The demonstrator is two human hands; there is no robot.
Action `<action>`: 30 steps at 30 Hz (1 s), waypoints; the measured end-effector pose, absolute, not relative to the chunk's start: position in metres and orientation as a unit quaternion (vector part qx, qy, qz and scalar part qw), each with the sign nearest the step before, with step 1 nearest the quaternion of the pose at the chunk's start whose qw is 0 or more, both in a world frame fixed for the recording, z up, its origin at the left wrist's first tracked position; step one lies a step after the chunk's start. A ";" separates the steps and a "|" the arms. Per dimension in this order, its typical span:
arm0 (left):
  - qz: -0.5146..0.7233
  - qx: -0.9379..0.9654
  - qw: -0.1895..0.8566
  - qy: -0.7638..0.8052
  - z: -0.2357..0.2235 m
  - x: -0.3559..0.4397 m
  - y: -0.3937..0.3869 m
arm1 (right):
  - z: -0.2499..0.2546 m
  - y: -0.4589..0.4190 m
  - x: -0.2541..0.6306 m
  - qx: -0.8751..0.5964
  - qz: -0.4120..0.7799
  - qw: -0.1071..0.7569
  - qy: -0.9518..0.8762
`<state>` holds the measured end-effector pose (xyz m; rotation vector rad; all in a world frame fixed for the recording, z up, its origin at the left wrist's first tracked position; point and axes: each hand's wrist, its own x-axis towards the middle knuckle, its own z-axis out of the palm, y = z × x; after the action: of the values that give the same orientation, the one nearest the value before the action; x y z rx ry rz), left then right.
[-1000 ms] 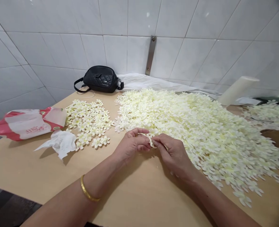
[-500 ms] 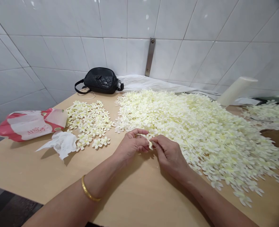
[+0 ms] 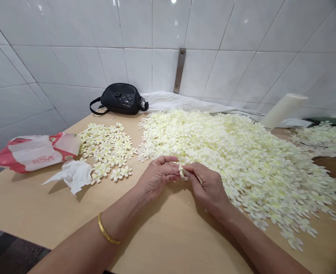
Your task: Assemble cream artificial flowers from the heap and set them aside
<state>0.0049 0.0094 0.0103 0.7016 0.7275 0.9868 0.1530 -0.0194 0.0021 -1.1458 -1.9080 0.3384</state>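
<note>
My left hand [image 3: 159, 177] and my right hand [image 3: 208, 188] meet low over the bare table, pinching a small cream artificial flower [image 3: 182, 172] between their fingers. Part of the flower is hidden by my fingertips. My right hand lies beside the edge of a large heap of cream flowers [image 3: 230, 160]. A smaller layer of the same flowers [image 3: 106, 150] lies left of my left hand. A gold bangle [image 3: 106, 234] circles my left wrist.
On the light wooden table [image 3: 168, 236] lie a red-and-white plastic bag [image 3: 37, 152] and crumpled tissue [image 3: 73, 176]. A black quilted bag [image 3: 119, 99], white cloth [image 3: 182, 102] and a pale cylinder [image 3: 283, 110] stand by the tiled wall [image 3: 227, 57]. More flowers [image 3: 324, 137] lie at right.
My fingers have shifted slightly on the flower, and my hands remain together. The whole scene sits a little lower in the view.
</note>
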 end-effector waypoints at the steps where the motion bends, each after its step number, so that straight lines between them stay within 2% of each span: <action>1: 0.456 0.323 0.760 0.331 0.011 0.005 0.009 | 0.002 -0.019 0.152 -0.461 0.131 0.429 -0.766; 12: 0.459 0.330 0.749 0.345 0.009 0.007 0.010 | -0.004 -0.019 0.150 -0.473 0.079 0.403 -0.780; 17: 0.451 0.328 0.749 0.359 0.009 0.008 0.009 | -0.002 -0.020 0.146 -0.477 0.093 0.410 -0.772; 20: 0.450 0.323 0.749 0.364 0.010 0.007 0.009 | 0.001 -0.020 0.145 -0.501 0.158 0.422 -0.739; 27: 0.454 0.329 0.738 0.375 0.013 0.007 0.011 | 0.000 -0.013 0.153 -0.474 0.454 0.492 -0.572; 30: 0.454 0.335 0.731 0.384 0.013 0.007 0.012 | 0.002 -0.011 0.159 -0.457 0.492 0.521 -0.527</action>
<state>0.0067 0.0120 0.0126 0.7365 0.8441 0.9989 0.1587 -0.0106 0.0015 -1.0948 -1.2634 1.1785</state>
